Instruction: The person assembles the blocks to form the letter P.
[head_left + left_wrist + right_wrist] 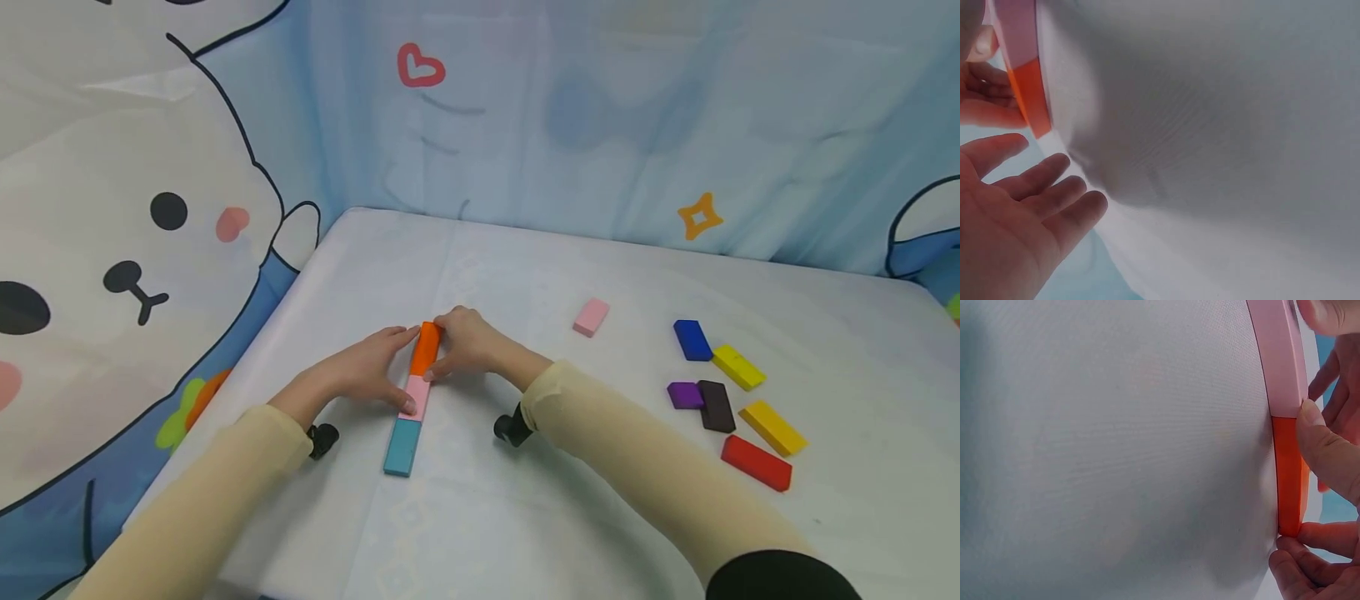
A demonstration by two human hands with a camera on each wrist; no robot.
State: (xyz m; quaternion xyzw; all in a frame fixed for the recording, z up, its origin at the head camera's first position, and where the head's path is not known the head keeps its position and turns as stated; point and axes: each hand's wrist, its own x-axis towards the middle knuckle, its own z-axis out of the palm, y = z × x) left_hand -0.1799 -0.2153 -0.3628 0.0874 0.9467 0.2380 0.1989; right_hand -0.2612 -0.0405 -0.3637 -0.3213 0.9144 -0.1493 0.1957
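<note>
1. One left hand (367,367) is lying alongside a row of blocks, fingers spreading loosely, thumb resting on the middle pink block (417,388); my guess is it's steadying that side.
2. Three blocks are forming that row end to end: teal block (402,447) nearest the person, pink in between, orange block (426,348) farthest out. They're sitting pretty straight, probably why the hands are flanking them.
3. The right hand (472,342) is pinching the orange block lengthwise, thumb near the pink seam, fingertips at the far end. Seems like a grip for keeping it square to its neighbour.
4. A loose pink block (591,317) is lying alone past the right hand.
5. Farther right, a blue block (692,340), purple block (685,395), dark block (717,407), yellow block (738,367), red block (756,463) and golden block (772,427) are lying scattered, presumably leaving elbow room.
6. Pale cloth (480,533) is covering the table, showing faint patterns. Behind, a white animal print (75,150) is filling the left, and a blue curtain (570,150) is hanging across the rest.
</note>
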